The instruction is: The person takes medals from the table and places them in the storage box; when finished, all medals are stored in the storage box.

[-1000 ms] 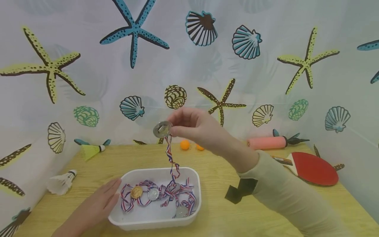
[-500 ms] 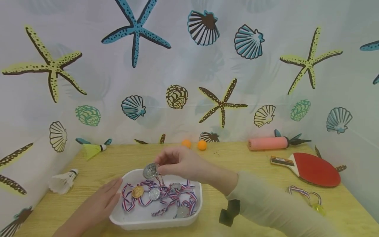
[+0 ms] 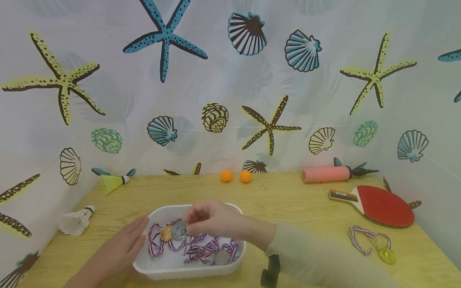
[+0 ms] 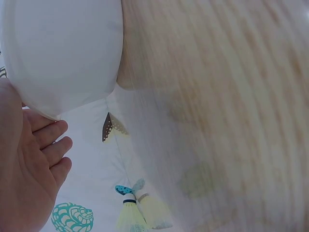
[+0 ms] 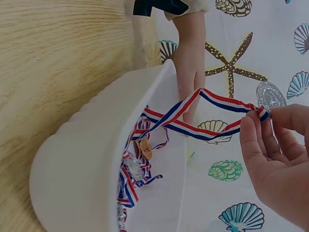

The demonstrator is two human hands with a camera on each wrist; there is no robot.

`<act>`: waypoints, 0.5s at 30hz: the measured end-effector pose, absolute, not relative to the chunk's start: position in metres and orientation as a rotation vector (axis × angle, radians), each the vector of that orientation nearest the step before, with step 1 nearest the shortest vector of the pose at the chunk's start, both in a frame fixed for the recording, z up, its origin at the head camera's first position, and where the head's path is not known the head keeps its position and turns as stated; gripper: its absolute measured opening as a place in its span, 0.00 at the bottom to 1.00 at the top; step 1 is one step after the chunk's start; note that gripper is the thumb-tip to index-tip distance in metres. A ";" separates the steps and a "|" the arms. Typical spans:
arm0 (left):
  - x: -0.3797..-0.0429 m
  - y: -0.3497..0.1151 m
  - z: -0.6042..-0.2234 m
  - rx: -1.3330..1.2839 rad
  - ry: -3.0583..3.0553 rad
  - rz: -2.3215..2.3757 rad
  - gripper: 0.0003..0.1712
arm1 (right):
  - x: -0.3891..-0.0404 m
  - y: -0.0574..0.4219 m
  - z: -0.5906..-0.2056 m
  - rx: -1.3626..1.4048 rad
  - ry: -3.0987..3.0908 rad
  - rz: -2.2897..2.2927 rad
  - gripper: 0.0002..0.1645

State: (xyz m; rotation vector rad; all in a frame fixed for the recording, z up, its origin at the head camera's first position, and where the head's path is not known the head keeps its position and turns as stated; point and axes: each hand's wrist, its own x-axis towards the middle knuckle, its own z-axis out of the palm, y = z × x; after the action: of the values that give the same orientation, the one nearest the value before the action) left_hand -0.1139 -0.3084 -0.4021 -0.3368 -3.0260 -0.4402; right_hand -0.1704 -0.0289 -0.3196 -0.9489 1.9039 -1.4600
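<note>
My right hand (image 3: 212,220) pinches a silver medal (image 3: 179,231) by its edge, low over the white plastic basin (image 3: 191,274). In the right wrist view, the medal's red, white and blue ribbon (image 5: 227,103) runs from the fingertips into the basin. Inside the basin lie a gold medal (image 3: 166,233), another silver medal (image 3: 222,257) and tangled ribbons (image 3: 201,253). My left hand (image 3: 115,248) rests against the basin's left rim with its fingers nearly straight, also seen by the left wrist camera, where the basin's outer wall (image 4: 67,53) shows.
A yellow medal (image 3: 387,255) on its ribbon and a red table tennis paddle (image 3: 385,206) lie on the right. Behind are a pink pump (image 3: 324,174) and orange balls (image 3: 226,176). White (image 3: 76,221) and yellow (image 3: 111,183) shuttlecocks lie on the left.
My right hand has come down with the silver medal from well above the basin to just over its contents. The ribbon has sunk into the basin. My left hand stays at the rim.
</note>
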 end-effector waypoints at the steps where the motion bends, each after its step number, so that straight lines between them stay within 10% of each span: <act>1: -0.114 -0.308 -0.402 -0.338 -3.024 -0.442 0.31 | -0.171 -0.029 -0.322 -0.932 1.908 -1.450 0.08; 15: -0.113 -0.308 -0.402 -0.342 -3.015 -0.448 0.31 | -0.189 -0.028 -0.381 -1.028 2.091 -1.128 0.05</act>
State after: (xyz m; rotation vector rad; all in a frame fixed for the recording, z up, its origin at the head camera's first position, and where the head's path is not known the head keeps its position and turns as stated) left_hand -0.1128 -0.3077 -0.4015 -0.3416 -3.0154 -0.4484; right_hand -0.1892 -0.0282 -0.3814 -1.0277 2.0905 -1.1279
